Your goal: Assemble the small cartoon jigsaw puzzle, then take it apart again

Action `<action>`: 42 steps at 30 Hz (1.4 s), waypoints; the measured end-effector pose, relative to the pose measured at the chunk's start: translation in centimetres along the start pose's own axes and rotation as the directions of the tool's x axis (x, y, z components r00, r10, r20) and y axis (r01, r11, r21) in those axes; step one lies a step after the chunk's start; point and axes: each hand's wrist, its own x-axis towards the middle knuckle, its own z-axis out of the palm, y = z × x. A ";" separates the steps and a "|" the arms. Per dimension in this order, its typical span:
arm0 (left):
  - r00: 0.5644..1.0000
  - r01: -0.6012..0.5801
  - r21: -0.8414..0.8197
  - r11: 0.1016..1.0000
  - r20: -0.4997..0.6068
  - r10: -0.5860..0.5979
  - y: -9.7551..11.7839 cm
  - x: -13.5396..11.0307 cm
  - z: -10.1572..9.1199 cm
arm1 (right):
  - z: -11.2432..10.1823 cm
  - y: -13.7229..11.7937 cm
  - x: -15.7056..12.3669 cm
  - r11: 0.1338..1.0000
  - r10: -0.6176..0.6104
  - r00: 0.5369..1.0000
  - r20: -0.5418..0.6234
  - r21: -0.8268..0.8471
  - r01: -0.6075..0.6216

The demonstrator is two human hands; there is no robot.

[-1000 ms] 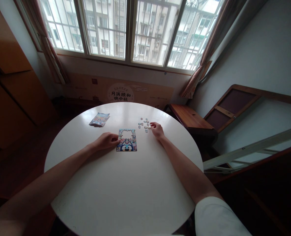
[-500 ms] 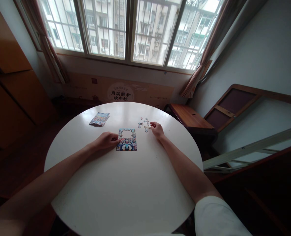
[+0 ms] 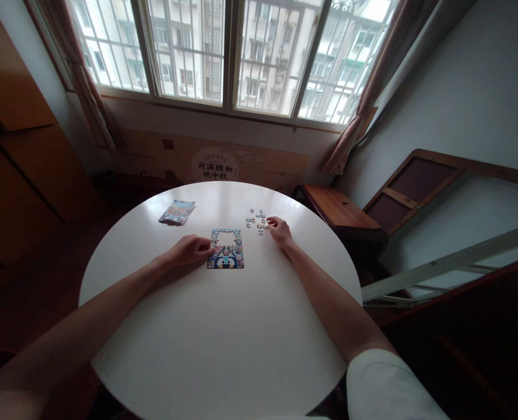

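Note:
A partly assembled jigsaw puzzle (image 3: 226, 259) lies flat on the white round table (image 3: 215, 326). A dark blue cartoon face fills its lower part, and a gap shows white in the upper part. My left hand (image 3: 193, 249) rests at the puzzle's left edge with curled fingers, their tips touching the border; whatever may be inside them is hidden. To the right of the puzzle lie several loose puzzle pieces (image 3: 261, 216). My right hand (image 3: 279, 230) is at the right side of these pieces, fingertips by the nearest ones, thumb and fingers slightly apart.
A crumpled printed packet (image 3: 177, 212) lies at the table's back left. Beyond the table's right edge stands a low wooden bench (image 3: 340, 207). Farther right, a wooden-framed panel (image 3: 410, 189) leans by the wall. Barred windows (image 3: 228, 58) span the back.

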 end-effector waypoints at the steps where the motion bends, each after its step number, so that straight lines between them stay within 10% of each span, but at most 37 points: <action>1: 1.000 0.003 0.001 1.000 0.001 -0.003 0.0 0.0 0.0 | 0.0 0.0 0.0 1.000 0.000 1.000 -0.001 -0.002 0.000; 42: 1.000 0.002 0.000 1.000 -0.001 -0.002 0.4 0.0 -0.3 | 0.1 0.2 0.0 1.000 -0.010 1.000 0.002 -0.011 0.010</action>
